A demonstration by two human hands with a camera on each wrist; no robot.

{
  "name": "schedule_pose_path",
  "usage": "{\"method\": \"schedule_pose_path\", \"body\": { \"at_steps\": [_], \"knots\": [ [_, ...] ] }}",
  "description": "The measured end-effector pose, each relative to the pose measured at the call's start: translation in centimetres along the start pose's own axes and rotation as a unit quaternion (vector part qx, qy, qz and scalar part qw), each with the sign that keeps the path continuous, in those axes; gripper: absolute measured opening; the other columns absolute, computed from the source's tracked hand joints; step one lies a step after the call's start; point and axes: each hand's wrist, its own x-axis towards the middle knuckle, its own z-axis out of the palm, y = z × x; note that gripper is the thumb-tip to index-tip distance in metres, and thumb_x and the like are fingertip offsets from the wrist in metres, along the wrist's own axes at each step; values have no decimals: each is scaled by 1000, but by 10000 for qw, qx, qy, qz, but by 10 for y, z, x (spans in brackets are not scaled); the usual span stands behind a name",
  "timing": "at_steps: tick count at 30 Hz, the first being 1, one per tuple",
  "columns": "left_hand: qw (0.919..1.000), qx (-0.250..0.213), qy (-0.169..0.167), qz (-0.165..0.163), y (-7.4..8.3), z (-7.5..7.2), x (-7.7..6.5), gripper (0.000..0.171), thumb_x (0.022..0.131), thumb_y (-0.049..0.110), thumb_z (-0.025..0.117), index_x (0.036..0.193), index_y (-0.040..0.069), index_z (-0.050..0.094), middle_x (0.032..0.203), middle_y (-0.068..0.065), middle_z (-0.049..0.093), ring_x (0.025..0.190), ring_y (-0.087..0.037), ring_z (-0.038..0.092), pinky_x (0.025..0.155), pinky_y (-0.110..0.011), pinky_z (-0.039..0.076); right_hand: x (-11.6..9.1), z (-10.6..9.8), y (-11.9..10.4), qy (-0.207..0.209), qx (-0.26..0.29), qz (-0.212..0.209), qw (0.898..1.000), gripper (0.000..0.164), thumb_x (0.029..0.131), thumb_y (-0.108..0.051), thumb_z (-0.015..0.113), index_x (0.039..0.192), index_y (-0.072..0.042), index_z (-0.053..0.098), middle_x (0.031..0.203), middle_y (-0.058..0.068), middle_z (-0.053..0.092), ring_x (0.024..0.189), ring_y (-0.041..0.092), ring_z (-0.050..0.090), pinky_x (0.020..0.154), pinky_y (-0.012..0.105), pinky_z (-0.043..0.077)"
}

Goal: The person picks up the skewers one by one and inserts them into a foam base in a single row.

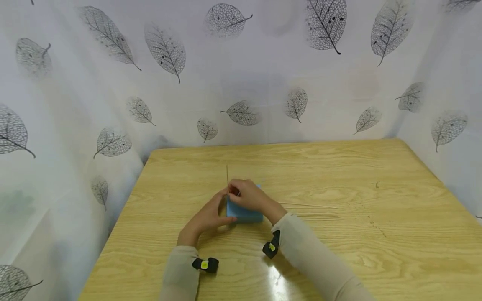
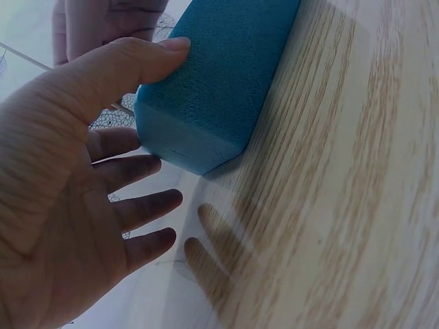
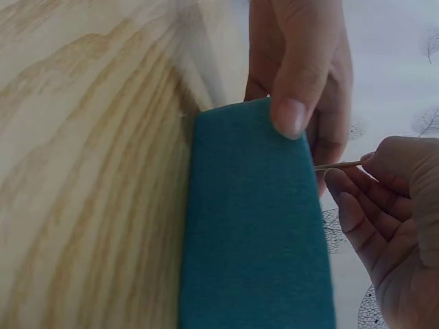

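A blue foam block [image 1: 244, 214] lies on the wooden table. My left hand [image 1: 208, 213] holds its left end, the thumb on the near side and the index finger at the end; in the left wrist view the other fingers [image 2: 147, 209] are spread just off the block. My right hand [image 1: 253, 195] is above the block, pinching a thin wooden stick [image 3: 339, 165] between thumb and fingertips. The stick stands upright at the block's far left corner. Whether its lower tip is in the foam is hidden by my hands.
Several thin wooden sticks [image 1: 316, 214] lie side by side on the table [image 1: 376, 251] to the right of the block. A leaf-patterned curtain [image 1: 263, 83] hangs behind the table and along both sides.
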Motion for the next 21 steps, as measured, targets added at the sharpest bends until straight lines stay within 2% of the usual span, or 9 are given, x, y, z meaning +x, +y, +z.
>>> {"method": "schedule_pose_path", "body": {
  "at_steps": [7,15,21],
  "knots": [
    [9999,-43,9,98,2,0,1,92,83,30,74,151,8,18,156,-12,18,142,-31,18,112,-50,21,-1,0,-4,-316,87,638,9974,6,88,-2,61,83,-6,59,73,0,59,64,7,50,58,19,44],
    [9998,-19,-21,202,0,-1,0,91,83,32,74,151,9,18,156,-13,17,142,-32,17,112,-52,20,0,-3,-3,-380,207,748,9963,5,91,-8,61,88,-5,65,78,0,64,66,4,52,60,18,46],
    [10000,40,33,52,-2,2,0,93,81,34,75,152,12,18,156,-11,18,142,-29,17,113,-50,20,-5,-7,2,-396,312,928,9944,8,91,-12,63,95,-6,68,89,2,68,78,8,61,69,18,50]
  ]
}}
